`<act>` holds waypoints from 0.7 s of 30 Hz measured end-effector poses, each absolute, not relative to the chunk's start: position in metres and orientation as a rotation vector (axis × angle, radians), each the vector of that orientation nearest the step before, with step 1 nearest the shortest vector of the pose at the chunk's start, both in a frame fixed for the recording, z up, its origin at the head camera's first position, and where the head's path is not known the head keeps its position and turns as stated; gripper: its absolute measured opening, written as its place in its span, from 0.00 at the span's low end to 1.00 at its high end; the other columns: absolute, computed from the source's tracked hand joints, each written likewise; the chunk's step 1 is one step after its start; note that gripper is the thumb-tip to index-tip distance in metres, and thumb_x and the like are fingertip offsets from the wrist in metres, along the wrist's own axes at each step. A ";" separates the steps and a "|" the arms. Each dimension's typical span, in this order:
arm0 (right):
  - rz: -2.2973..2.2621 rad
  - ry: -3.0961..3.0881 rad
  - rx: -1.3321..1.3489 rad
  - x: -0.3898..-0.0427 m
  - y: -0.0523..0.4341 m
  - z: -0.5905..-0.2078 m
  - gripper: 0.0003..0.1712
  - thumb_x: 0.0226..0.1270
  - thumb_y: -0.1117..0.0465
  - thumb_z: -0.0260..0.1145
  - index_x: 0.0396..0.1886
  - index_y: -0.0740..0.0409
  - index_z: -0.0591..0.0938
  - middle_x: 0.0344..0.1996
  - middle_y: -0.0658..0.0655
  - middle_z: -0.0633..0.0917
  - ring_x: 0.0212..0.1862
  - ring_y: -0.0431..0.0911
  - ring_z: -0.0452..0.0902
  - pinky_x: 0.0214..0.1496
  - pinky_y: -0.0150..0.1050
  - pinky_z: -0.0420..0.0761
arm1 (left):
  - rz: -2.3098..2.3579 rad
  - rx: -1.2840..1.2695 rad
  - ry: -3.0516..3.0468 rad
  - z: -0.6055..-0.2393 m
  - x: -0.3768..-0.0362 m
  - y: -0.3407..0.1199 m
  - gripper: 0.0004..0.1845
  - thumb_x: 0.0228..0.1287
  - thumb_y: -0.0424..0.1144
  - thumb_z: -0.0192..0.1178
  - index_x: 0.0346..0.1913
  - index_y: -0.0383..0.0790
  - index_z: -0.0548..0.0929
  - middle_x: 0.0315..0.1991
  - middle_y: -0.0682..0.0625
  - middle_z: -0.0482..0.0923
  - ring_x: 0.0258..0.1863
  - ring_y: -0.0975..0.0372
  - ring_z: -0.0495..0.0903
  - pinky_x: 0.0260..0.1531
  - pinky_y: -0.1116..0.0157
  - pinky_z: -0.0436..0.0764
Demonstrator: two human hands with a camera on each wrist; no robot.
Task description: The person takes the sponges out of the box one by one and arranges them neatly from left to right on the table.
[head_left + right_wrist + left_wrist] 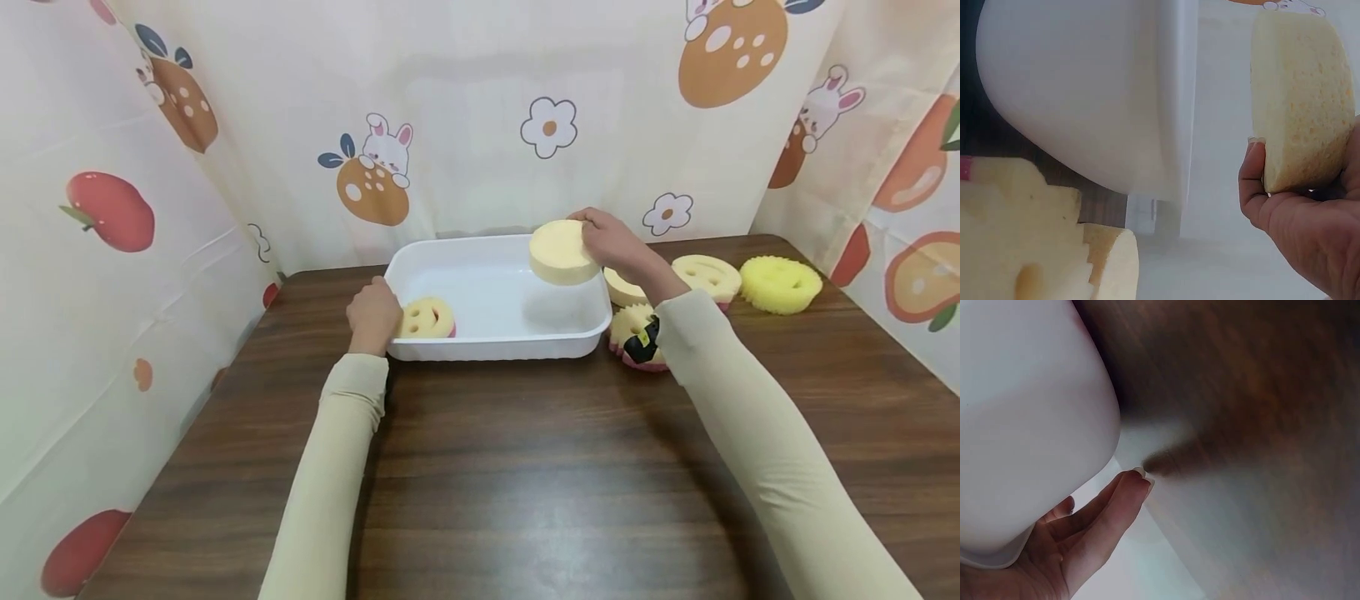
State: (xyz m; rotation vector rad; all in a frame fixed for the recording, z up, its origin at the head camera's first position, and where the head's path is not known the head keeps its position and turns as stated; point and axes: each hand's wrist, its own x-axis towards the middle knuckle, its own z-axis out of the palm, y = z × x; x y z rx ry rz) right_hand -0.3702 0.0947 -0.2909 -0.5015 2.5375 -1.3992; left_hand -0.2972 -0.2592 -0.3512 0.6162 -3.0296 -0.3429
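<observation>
A white plastic tray (495,296) stands near the back of the table. At its left end my left hand (373,312) holds the rim, with the fingers along the outer wall in the left wrist view. Just inside that end lies a round smiley-face sponge (427,319), pale yellow with a pink underside. My right hand (617,246) pinches a thick round pale-yellow sponge (558,252) by its edge, raised above the tray's right part. In the right wrist view, the thumb presses one face of this sponge (1300,100); the other fingers are partly hidden.
Right of the tray sit a jagged-edged sponge (632,321), a plain round one (622,289), a smiley one (707,277) and a bright yellow scalloped one (782,285). Printed curtains (480,167) rise behind and beside the wooden table (510,467).
</observation>
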 end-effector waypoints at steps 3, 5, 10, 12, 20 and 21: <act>-1.418 2.530 -0.510 -0.368 0.099 -0.292 0.28 0.80 0.57 0.30 0.69 0.63 0.64 0.60 0.63 0.70 0.51 0.48 0.69 0.53 0.39 0.71 | -0.335 0.609 -3.031 -0.352 -0.297 -0.259 0.22 0.76 0.39 0.39 0.63 0.27 0.66 0.55 0.31 0.78 0.54 0.41 0.81 0.53 0.46 0.80; -1.430 2.529 -0.513 -0.367 0.102 -0.293 0.28 0.80 0.57 0.30 0.69 0.64 0.65 0.58 0.63 0.70 0.48 0.47 0.69 0.51 0.38 0.72 | -0.332 0.604 -3.030 -0.352 -0.297 -0.259 0.22 0.76 0.39 0.39 0.63 0.27 0.66 0.54 0.31 0.79 0.54 0.41 0.81 0.52 0.46 0.80; -1.446 2.537 -0.500 -0.362 0.109 -0.296 0.28 0.80 0.57 0.31 0.69 0.63 0.65 0.56 0.62 0.71 0.45 0.46 0.70 0.48 0.36 0.72 | -0.327 0.593 -3.030 -0.352 -0.296 -0.258 0.21 0.77 0.39 0.39 0.62 0.26 0.67 0.54 0.31 0.79 0.53 0.41 0.81 0.52 0.45 0.80; -1.436 2.550 -0.495 -0.360 0.112 -0.297 0.28 0.80 0.57 0.30 0.69 0.63 0.66 0.55 0.62 0.72 0.46 0.46 0.70 0.48 0.36 0.72 | -0.324 0.583 -3.031 -0.352 -0.296 -0.258 0.21 0.77 0.39 0.38 0.62 0.26 0.67 0.54 0.30 0.79 0.53 0.40 0.81 0.52 0.45 0.80; -1.426 2.580 -0.491 -0.354 0.124 -0.296 0.30 0.80 0.54 0.29 0.70 0.61 0.65 0.55 0.62 0.72 0.47 0.47 0.70 0.50 0.38 0.71 | -0.330 0.589 -3.034 -0.352 -0.298 -0.260 0.21 0.75 0.38 0.38 0.62 0.26 0.66 0.54 0.30 0.78 0.53 0.41 0.81 0.51 0.46 0.80; -1.425 2.586 -0.487 -0.354 0.125 -0.296 0.30 0.80 0.53 0.29 0.71 0.61 0.64 0.55 0.62 0.72 0.47 0.46 0.70 0.51 0.38 0.71 | -0.329 0.592 -3.034 -0.352 -0.298 -0.260 0.21 0.75 0.38 0.38 0.62 0.26 0.66 0.54 0.30 0.78 0.53 0.41 0.81 0.51 0.46 0.80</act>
